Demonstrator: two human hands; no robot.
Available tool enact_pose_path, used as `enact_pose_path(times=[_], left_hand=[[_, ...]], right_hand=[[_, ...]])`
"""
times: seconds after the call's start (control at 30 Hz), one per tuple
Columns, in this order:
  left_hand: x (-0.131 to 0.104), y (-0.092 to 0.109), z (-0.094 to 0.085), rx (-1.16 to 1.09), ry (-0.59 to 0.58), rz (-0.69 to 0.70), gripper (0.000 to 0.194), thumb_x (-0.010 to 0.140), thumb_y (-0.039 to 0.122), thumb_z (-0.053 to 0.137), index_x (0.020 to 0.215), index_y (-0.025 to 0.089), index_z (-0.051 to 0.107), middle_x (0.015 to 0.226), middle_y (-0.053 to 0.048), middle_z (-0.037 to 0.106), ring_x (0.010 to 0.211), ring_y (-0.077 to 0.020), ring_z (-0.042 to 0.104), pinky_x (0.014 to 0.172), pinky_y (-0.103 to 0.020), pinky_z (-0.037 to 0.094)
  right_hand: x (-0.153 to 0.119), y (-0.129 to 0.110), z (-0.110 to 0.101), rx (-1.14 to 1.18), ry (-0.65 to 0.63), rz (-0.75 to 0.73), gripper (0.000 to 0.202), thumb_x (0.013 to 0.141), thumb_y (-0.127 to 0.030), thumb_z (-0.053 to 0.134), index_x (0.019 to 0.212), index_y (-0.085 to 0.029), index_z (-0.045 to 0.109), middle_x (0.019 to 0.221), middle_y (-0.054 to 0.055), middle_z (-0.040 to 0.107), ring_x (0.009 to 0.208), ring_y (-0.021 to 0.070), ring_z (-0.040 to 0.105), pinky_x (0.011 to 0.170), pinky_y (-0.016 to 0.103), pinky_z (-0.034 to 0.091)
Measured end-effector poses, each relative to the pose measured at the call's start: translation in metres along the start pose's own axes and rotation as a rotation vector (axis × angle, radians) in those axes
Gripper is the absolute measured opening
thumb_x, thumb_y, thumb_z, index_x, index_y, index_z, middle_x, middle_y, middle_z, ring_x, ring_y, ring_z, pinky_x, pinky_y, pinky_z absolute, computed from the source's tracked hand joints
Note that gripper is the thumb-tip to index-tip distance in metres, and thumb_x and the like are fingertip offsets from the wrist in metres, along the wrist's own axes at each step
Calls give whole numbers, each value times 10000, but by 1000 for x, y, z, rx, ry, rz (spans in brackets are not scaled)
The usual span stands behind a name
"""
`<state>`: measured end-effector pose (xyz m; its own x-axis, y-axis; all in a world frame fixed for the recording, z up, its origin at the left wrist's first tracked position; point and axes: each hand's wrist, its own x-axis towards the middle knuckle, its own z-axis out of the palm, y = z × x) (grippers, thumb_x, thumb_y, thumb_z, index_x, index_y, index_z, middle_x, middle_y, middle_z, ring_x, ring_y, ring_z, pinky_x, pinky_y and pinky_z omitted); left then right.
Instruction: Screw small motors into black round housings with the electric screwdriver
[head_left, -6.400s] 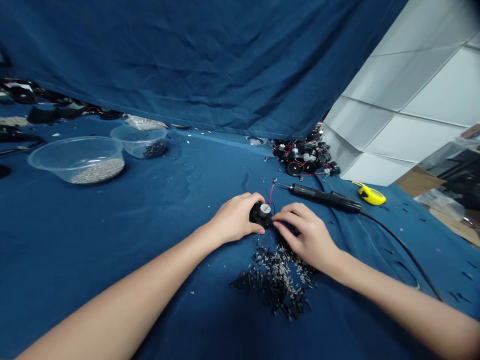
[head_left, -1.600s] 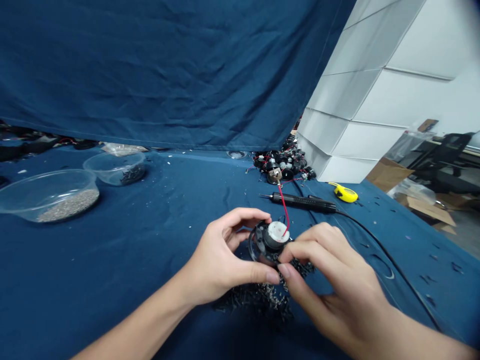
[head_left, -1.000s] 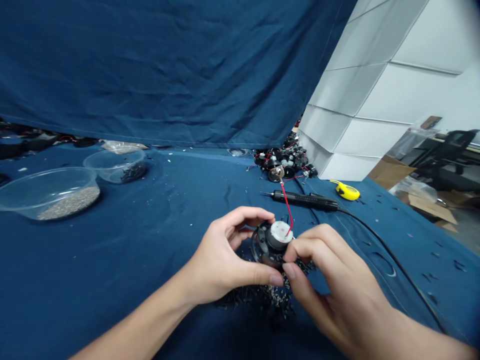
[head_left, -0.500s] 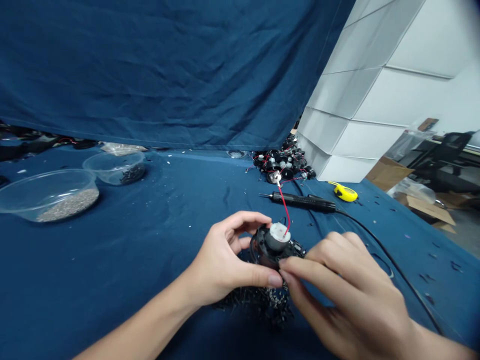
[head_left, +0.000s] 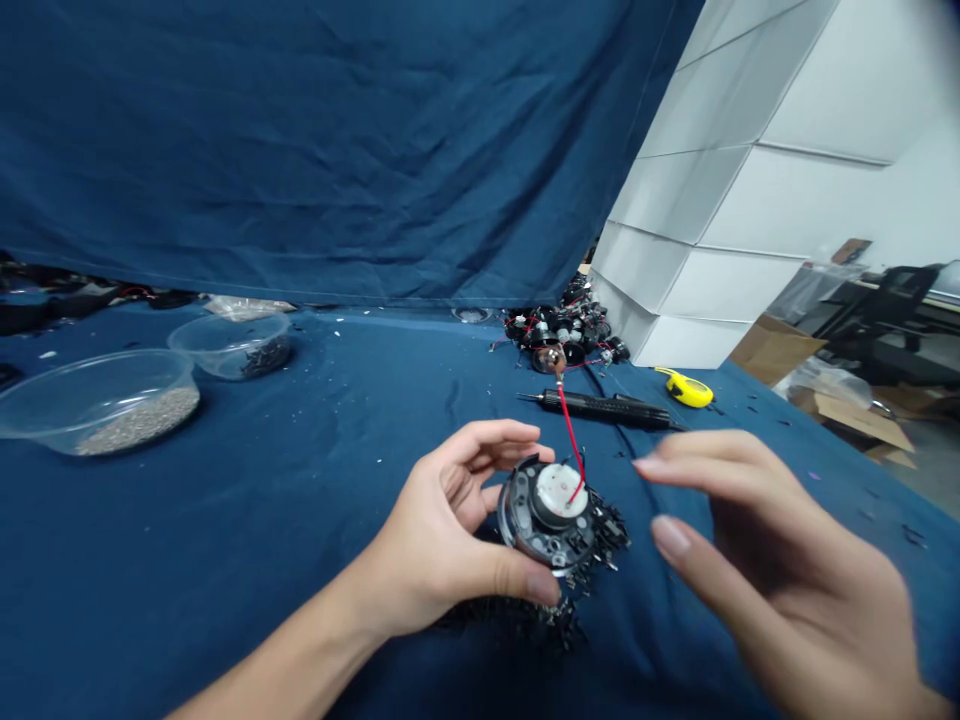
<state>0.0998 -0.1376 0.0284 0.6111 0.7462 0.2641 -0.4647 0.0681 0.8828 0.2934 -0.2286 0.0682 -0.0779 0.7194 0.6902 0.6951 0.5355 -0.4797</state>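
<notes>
My left hand (head_left: 465, 530) grips a round black motor housing (head_left: 525, 525), thumb at the near edge and fingers around the far side. A motor with a white end cap (head_left: 562, 492) sits in its middle. From the cap a red wire (head_left: 571, 430) rises to a small metallic piece (head_left: 551, 361) at its far end. To the right, my right hand (head_left: 780, 560) is apart from the housing, thumb and index finger spread with nothing visible between them. Beneath and beside the housing lies a heap of small black parts and screws (head_left: 555, 622), partly hidden by my left hand.
A black electric screwdriver (head_left: 607, 408) and a yellow tool (head_left: 686, 389) lie beyond my hands. Behind them are a pile of motor assemblies (head_left: 570, 325) and stacked white boxes (head_left: 697, 300). Clear bowls (head_left: 97, 375) with small parts stand at left. A blue curtain (head_left: 315, 150) hangs behind.
My right hand has pulled away from the housing to the right and its fingers have parted. The housing is tipped more towards me, still in my left hand.
</notes>
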Motion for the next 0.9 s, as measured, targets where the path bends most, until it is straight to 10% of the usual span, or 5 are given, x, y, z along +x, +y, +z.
enact_pose_path(times=[0.17,0.9], left_hand=[[-2,1,1,3,-7,-9,761,441,92,908,1120,240,596,1130,-65,602,1121,-242,555,905,-288,486],[-2,2,3,49,12,-25,713,449,63,889,1081,222,598,1083,-44,602,1041,-217,579,908,-318,475]], right_hand=[[7,12,-2,100,-217,-32,333,817,-74,604,1100,-249,605,1084,41,619,1048,193,568,858,336,502],[17,0,3,14,-319,-98,105,857,-105,592,883,-206,587,740,-1,581,698,134,519,633,285,397]])
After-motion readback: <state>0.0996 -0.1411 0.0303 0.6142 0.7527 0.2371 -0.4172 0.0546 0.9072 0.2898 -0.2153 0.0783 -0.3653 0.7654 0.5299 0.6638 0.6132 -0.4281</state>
